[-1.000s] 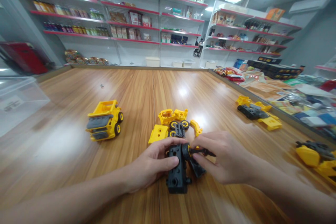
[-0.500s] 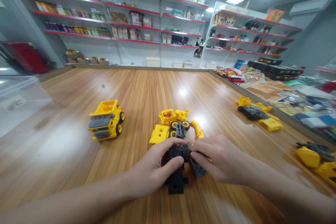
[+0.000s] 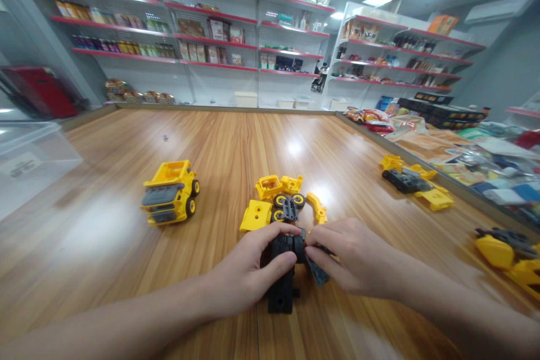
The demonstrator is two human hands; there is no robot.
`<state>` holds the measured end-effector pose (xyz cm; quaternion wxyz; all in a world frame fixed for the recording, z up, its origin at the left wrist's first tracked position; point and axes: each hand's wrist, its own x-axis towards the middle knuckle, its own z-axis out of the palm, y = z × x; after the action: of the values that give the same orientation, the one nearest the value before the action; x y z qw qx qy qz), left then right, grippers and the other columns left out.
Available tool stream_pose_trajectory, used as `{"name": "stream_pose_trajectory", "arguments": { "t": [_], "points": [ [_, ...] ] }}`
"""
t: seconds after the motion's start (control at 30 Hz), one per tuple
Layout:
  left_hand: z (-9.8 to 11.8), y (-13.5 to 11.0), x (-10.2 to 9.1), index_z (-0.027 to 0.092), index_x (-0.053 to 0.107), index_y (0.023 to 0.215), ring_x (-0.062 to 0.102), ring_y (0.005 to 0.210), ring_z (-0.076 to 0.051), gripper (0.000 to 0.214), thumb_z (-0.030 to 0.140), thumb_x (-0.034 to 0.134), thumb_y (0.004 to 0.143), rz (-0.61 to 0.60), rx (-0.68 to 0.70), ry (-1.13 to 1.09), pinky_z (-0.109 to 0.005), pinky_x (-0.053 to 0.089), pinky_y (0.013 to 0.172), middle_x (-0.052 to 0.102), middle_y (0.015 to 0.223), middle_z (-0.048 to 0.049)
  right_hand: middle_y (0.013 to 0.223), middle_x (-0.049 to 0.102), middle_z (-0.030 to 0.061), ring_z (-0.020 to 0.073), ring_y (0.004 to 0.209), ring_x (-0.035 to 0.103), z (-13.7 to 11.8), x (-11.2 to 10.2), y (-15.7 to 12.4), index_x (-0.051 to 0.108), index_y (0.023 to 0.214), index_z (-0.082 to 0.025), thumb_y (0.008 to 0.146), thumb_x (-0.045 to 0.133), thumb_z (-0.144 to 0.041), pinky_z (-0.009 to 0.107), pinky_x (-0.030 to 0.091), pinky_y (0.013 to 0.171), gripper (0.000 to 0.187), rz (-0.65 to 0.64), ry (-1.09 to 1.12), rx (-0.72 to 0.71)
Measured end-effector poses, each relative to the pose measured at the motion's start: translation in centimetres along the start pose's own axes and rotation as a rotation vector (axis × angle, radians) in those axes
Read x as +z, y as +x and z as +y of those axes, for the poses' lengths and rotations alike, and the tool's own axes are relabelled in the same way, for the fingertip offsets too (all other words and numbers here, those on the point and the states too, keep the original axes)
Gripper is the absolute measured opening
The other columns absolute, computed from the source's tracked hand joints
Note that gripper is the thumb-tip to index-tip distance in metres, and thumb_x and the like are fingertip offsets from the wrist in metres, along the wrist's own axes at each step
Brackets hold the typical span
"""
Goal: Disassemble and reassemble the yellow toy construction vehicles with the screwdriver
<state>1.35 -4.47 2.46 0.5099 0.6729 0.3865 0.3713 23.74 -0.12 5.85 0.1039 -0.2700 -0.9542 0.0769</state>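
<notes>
My left hand [image 3: 248,273] is wrapped round a black toy chassis [image 3: 282,289] that rests on the wooden table [image 3: 211,146]. Close against it, my right hand [image 3: 352,259] pinches a black wheel piece [image 3: 298,246] at the chassis's side, over a dark grey part [image 3: 317,273]. Just beyond my hands lies a small pile of loose yellow and black toy parts [image 3: 280,202].
An assembled yellow toy dump truck [image 3: 170,192] stands to the left. More yellow and black toy pieces [image 3: 411,180] lie at the right, and another toy [image 3: 506,253] sits near the right edge. A clear plastic box [image 3: 29,163] is far left. Store shelves line the back.
My right hand has pushed the wheel piece in against the chassis, and both hands have drawn closer together. The chassis has shifted slightly under my left hand.
</notes>
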Motion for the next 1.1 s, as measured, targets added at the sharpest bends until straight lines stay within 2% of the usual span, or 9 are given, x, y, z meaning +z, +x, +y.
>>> {"name": "stream_pose_trajectory", "arguments": {
  "t": [0.07,0.27,0.6,0.83,1.1],
  "points": [
    [-0.07,-0.04,0.02,0.023,0.056,0.125,0.060,0.102,-0.021,0.035,0.033,0.056,0.092,-0.003,-0.004,0.009,-0.030,0.044,0.093,0.066,0.116,-0.0045,0.069,0.062,0.0023,0.0139,0.061,0.054,-0.02,-0.01,0.04,0.057,0.081,-0.016,0.096,0.043,-0.023,0.028,0.030,0.057,0.022,-0.017,0.004,-0.004],
    [-0.19,-0.13,0.04,0.025,0.055,0.126,0.060,0.103,-0.020,0.035,0.034,0.057,0.092,-0.010,0.001,0.019,-0.031,0.043,0.096,0.065,0.117,-0.0037,0.077,0.063,0.0028,0.0147,0.068,0.055,-0.01,-0.06,-0.03,0.056,0.088,-0.016,0.088,0.050,-0.017,0.027,0.033,0.060,0.007,-0.030,0.073,-0.031],
    [-0.32,-0.13,0.05,0.024,0.055,0.126,0.060,0.103,-0.021,0.035,0.034,0.056,0.092,-0.008,-0.002,0.019,-0.031,0.044,0.095,0.065,0.117,-0.0046,0.074,0.060,0.0020,0.0125,0.062,0.049,-0.11,0.11,-0.08,0.051,0.079,-0.017,0.095,0.041,-0.020,0.029,0.029,0.058,0.019,-0.101,-0.003,-0.013],
    [-0.51,-0.18,-0.06,0.026,0.052,0.128,0.060,0.105,-0.019,0.035,0.032,0.055,0.093,-0.027,0.054,0.029,-0.033,0.044,0.098,0.064,0.119,-0.0029,0.077,0.061,0.0013,0.0131,0.068,0.052,-0.19,-0.03,-0.01,0.051,0.082,-0.018,0.089,0.046,-0.018,0.027,0.032,0.061,0.009,-0.075,0.067,-0.016],
    [-0.41,-0.28,-0.27,0.026,0.049,0.130,0.060,0.108,-0.019,0.036,0.030,0.053,0.094,-0.028,0.107,0.119,-0.033,0.045,0.099,0.063,0.120,-0.0027,0.068,0.058,0.0007,0.0113,0.063,0.050,-0.33,0.44,-0.13,0.048,0.073,-0.018,0.095,0.039,-0.021,0.026,0.033,0.059,0.024,-0.104,0.168,0.058]
  ]
}}
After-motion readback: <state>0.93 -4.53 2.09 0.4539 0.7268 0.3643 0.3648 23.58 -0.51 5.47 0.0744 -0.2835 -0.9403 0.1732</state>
